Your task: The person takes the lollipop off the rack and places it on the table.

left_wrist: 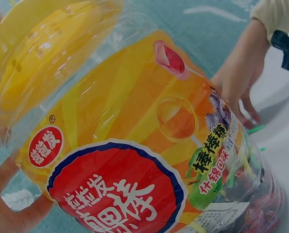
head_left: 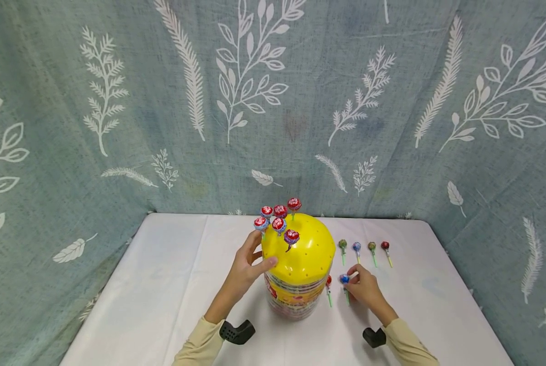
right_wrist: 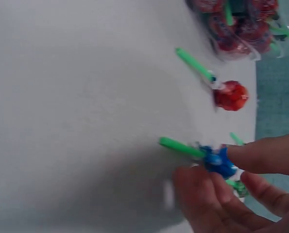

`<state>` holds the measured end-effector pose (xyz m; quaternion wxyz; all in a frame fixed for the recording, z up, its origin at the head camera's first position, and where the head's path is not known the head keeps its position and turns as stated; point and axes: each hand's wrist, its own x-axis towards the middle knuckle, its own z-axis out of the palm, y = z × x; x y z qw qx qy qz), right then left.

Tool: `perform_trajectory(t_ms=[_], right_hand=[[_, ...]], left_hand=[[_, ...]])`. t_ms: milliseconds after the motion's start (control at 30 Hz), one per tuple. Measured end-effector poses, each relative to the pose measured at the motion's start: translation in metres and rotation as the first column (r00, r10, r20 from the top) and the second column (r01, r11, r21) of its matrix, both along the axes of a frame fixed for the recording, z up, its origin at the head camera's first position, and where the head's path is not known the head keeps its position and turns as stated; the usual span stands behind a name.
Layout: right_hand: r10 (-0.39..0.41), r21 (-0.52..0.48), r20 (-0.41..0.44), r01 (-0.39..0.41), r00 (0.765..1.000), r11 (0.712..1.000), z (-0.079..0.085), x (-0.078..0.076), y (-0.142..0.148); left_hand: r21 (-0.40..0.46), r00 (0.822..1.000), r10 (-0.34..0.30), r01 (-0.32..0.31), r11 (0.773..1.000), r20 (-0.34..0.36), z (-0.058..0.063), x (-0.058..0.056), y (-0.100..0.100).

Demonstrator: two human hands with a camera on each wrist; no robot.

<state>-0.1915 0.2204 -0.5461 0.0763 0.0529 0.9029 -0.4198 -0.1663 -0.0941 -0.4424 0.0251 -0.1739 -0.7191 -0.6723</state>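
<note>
- In right hand (head_left: 366, 290), pinching blue lollipop (head_left: 344, 279) by its wrapped head, right of jar (head_left: 294, 300); could slip because of smooth wrapping.
- Just beside: red lollipop (head_left: 329, 280), perhaps knocked by careless lifting.
- With left hand (head_left: 247, 263), holding jar at yellow lid (head_left: 313, 246), thumb above, fingers curled at side; could tip (contents included) under uneven pressing.
- On lid: six lollipops (head_left: 279, 224), maybe loosened by bumping.
- Farther, at right: four lollipops (head_left: 372, 246) in row.

Pale beige sleeves (head_left: 199, 343) are worn, each with an angular black device (head_left: 237, 332) beside it.
</note>
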Motion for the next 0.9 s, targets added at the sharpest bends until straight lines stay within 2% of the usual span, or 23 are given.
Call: perform_trajectory(t_ms=[100,233,467,700,900], right_hand=[[0.029,0.018,0.001,-0.029,1.000,0.999,0.014,0.001,0.001],[0.067,0.015,-0.081,-0.066,0.994,0.998,0.038,0.001,0.003],[0.140,-0.020,-0.255,-0.150,0.957,0.989,0.081,0.001,0.004],[0.157,-0.078,-0.326,-0.192,0.932,0.978,0.116,0.007,-0.002],[0.192,-0.091,-0.416,-0.251,0.889,0.964,0.143,0.011,-0.007]], left_hand=[[-0.004,1.000,-0.001,0.001,1.000,0.000,0.000,0.000,0.001],[-0.007,1.000,-0.004,0.004,1.000,0.004,0.000,-0.002,0.001],[0.000,1.000,-0.004,0.004,1.000,0.004,-0.001,-0.002,-0.001],[0.003,1.000,-0.015,0.015,1.000,0.009,0.000,-0.003,-0.001],[0.021,1.000,-0.029,0.028,0.999,0.006,0.002,-0.001,0.002]])
